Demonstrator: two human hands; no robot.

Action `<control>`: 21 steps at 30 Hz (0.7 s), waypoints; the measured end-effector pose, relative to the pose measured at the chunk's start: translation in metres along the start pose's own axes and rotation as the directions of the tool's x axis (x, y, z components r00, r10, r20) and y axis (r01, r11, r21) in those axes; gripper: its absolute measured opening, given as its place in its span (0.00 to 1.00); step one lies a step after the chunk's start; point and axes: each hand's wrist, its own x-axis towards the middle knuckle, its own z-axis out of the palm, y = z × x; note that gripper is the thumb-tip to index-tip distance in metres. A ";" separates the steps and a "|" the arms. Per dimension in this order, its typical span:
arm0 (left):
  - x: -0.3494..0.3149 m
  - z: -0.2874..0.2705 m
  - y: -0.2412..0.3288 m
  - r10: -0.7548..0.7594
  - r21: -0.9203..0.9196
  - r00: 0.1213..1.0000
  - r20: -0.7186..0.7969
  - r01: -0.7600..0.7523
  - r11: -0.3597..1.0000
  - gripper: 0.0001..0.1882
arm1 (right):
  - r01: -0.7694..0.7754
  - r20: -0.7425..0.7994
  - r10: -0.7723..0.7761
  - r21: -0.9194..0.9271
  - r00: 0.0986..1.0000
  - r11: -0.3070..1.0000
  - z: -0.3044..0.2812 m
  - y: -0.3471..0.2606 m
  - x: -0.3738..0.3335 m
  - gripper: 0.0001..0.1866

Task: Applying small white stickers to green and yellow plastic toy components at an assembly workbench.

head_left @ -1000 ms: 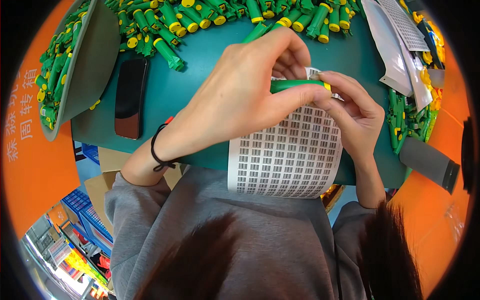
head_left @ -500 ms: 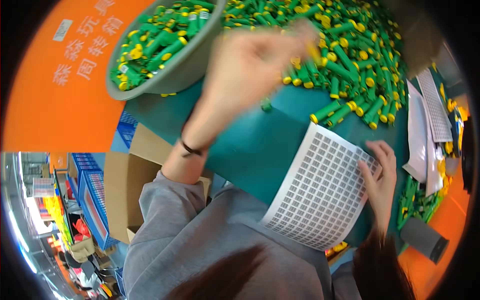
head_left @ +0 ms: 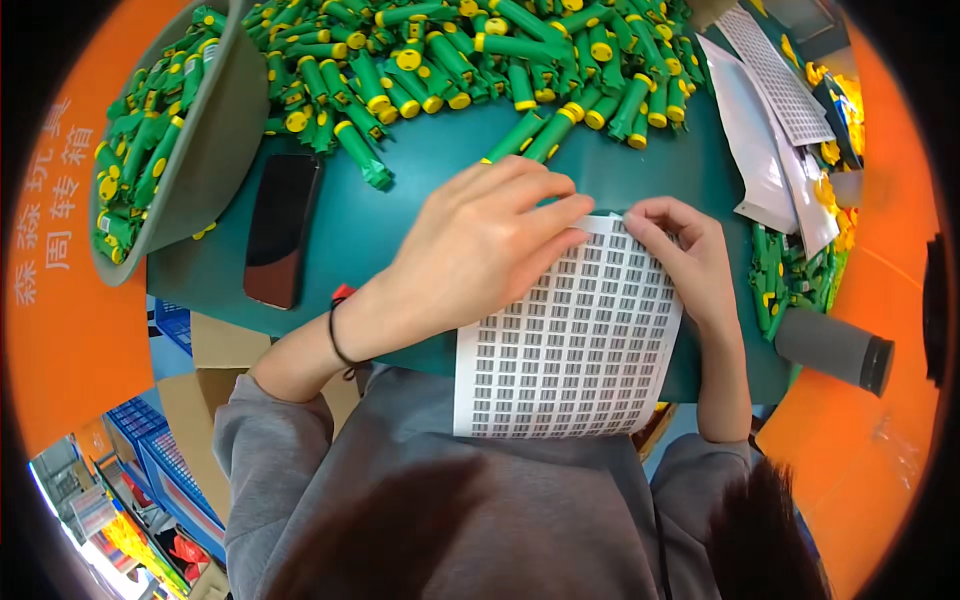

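The sticker sheet [head_left: 560, 350] drapes over the worktop's [head_left: 215, 285] near edge, mostly full. The right grip [head_left: 697, 262] pinches its top edge; whether the left grip [head_left: 485, 235] holds anything, I can't tell. Some green pieces [head_left: 188, 85] in the tub [head_left: 205, 190] wear white labels [head_left: 209, 52] — on the heap [head_left: 430, 65] I see none.

The place looked like a factory workshop. Green plastic pieces [head_left: 522, 88] lay heaped along the table's [head_left: 360, 230] far side, a filled tub [head_left: 208, 185] stood at its left, and blue crates [head_left: 182, 485] sat past its near left corner.
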 end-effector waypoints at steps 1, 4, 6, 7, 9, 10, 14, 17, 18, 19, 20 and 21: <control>0.000 0.013 0.000 0.018 -0.011 1.000 -0.024 -0.018 1.000 0.14 | -0.012 0.013 0.011 0.067 1.000 0.998 -0.001 0.000 -0.001 0.07; 0.002 0.033 0.006 0.033 -0.022 0.996 -0.077 -0.035 0.999 0.12 | -0.035 0.016 0.033 0.155 0.999 0.987 0.001 -0.003 -0.004 0.08; 0.003 0.040 0.009 0.000 -0.046 0.992 -0.126 -0.006 0.999 0.11 | -0.110 0.070 0.096 0.252 0.993 0.961 0.000 -0.005 -0.006 0.09; 0.002 0.042 0.006 -0.004 -0.043 0.993 -0.121 -0.001 0.999 0.11 | -0.114 0.075 0.097 0.258 0.992 0.960 -0.001 -0.006 -0.006 0.09; -0.002 0.043 -0.003 -0.067 -0.182 0.993 -0.095 0.049 0.982 0.09 | 0.002 0.181 -0.042 0.214 0.983 0.977 -0.003 -0.007 -0.005 0.11; -0.001 0.042 -0.004 -0.065 -0.191 0.994 -0.089 0.047 0.980 0.09 | -0.005 0.173 -0.033 0.214 0.984 0.977 -0.007 -0.008 -0.007 0.11; 0.003 0.036 -0.005 -0.095 -0.234 0.990 -0.106 0.068 0.970 0.10 | -0.013 0.134 0.019 -0.044 0.991 0.999 -0.019 -0.010 -0.007 0.14; 0.000 0.036 -0.003 -0.050 -0.156 0.991 -0.121 0.031 0.987 0.09 | 0.013 0.067 -0.016 0.044 0.998 0.999 -0.014 -0.009 -0.004 0.14; -0.003 0.039 -0.003 -0.064 -0.144 0.990 -0.124 0.046 0.989 0.09 | 0.014 0.072 -0.017 0.043 0.997 0.999 -0.013 -0.009 -0.003 0.14; -0.005 0.041 -0.003 -0.076 -0.135 0.989 -0.125 0.059 0.989 0.10 | -0.007 0.054 0.002 0.088 0.999 0.996 -0.012 -0.010 -0.005 0.16; -0.005 0.042 -0.002 -0.078 -0.137 0.989 -0.127 0.060 0.989 0.10 | -0.027 0.038 0.022 0.133 0.999 0.991 -0.011 -0.011 -0.007 0.19; -0.005 0.042 -0.001 -0.111 -0.197 0.984 -0.138 0.083 0.977 0.11 | -0.027 0.039 0.022 0.130 0.999 0.991 -0.009 -0.011 -0.008 0.19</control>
